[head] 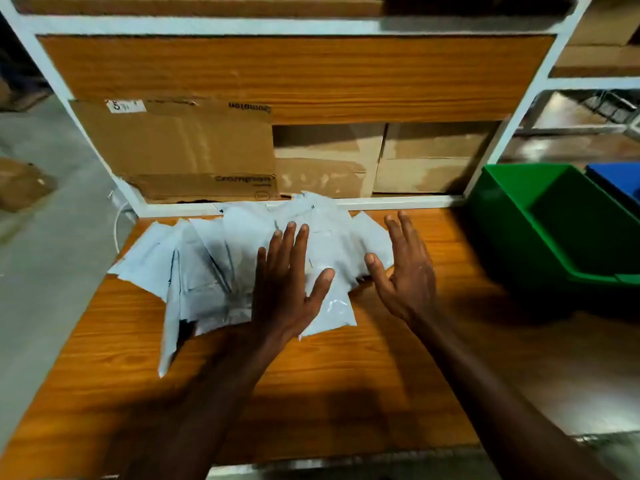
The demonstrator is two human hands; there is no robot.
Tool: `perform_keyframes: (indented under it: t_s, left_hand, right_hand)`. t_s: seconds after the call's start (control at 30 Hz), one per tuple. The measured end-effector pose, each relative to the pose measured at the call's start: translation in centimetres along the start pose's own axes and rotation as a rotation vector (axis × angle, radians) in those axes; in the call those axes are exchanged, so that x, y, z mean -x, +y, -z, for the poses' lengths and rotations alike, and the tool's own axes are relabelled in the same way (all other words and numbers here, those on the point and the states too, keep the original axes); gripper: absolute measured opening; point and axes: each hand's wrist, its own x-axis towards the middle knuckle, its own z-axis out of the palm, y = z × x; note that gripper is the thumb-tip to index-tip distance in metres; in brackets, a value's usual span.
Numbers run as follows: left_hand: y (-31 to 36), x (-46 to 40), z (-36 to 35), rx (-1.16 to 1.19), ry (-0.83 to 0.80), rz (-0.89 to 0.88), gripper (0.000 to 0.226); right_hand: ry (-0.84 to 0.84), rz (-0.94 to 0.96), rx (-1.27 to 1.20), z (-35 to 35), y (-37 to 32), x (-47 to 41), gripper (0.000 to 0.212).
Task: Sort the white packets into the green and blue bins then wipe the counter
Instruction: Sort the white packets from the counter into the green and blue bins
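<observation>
Several white packets (pixel 214 261) lie in a loose overlapping heap on the orange wooden counter (pixel 346 368), spreading from the left edge to the middle. My left hand (pixel 287 289) lies flat on the heap with fingers straight and spread. My right hand (pixel 405 271) is open at the heap's right edge, its thumb touching a packet. A green bin (pixel 540 216) stands empty on the counter's right side. Only a corner of the blue bin (pixel 620 181) shows behind it at the frame's right edge.
Cardboard boxes (pixel 180 150) fill the white-framed shelf (pixel 311 202) right behind the heap. The counter's left edge drops to a grey floor. More white shelving stands at the far right. No cloth is in view.
</observation>
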Motion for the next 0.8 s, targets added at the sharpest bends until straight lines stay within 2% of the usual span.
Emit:
perform_keyframes:
  t_s: [0.13,0.3,0.43,0.53,0.67,0.8]
  left_hand:
    - [0.1,-1.1,-2.6,0.000,-0.091,0.038,0.076]
    - [0.5,-2.3,-6.3,-0.085,-0.099,0.120,0.077]
    - [0.4,-2.6,-8.8,-0.163,-0.081,0.176,0.078]
    - [0.0,-2.8,-9.7,-0.222,-0.098,0.215,0.079]
    - [0.1,-2.7,-9.9,-0.269,-0.140,0.289,0.076]
    - [0.2,-2.6,-10.0,-0.256,-0.116,0.270,0.069]
  right_hand:
    - [-0.121,-0.065,0.064,-2.1,2.9,-1.0,0.067]
    - [-0.347,-0.088,0.145,-5.1,8.0,-4.7,0.061]
    - [-0.507,-0.007,0.152,-7.3,10.8,-7.8,0.060]
    - [-0.635,0.029,0.183,-8.9,12.6,-8.8,0.068]
    - [-0.676,0.027,0.243,-9.4,13.8,-8.5,0.057]
    - [-0.671,-0.073,0.298,-8.1,14.6,-7.2,0.055]
